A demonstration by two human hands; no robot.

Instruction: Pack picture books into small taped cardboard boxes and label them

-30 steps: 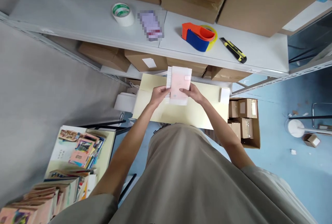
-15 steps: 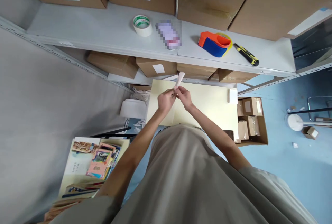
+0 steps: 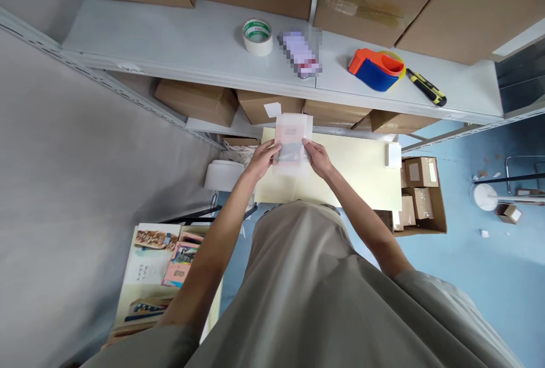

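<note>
We stand at a long grey shelf [image 3: 179, 44] with big brown boxes [image 3: 374, 1] on it. Below it is our pale yellow table [image 3: 361, 172]. Over the table's far edge we hold a thin see-through packet [image 3: 290, 142] flat, facing us. Our left hand [image 3: 263, 158] pinches its left side, and our right hand [image 3: 317, 157] pinches its right side. On the shelf sit an orange and blue tape holder [image 3: 375, 69], a white tape roll [image 3: 258, 36] and a yellow knife [image 3: 426, 87].

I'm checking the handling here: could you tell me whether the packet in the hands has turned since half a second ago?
Yes. The packet now shows its flat face above the yellow table; earlier it stood edge-on.
</note>
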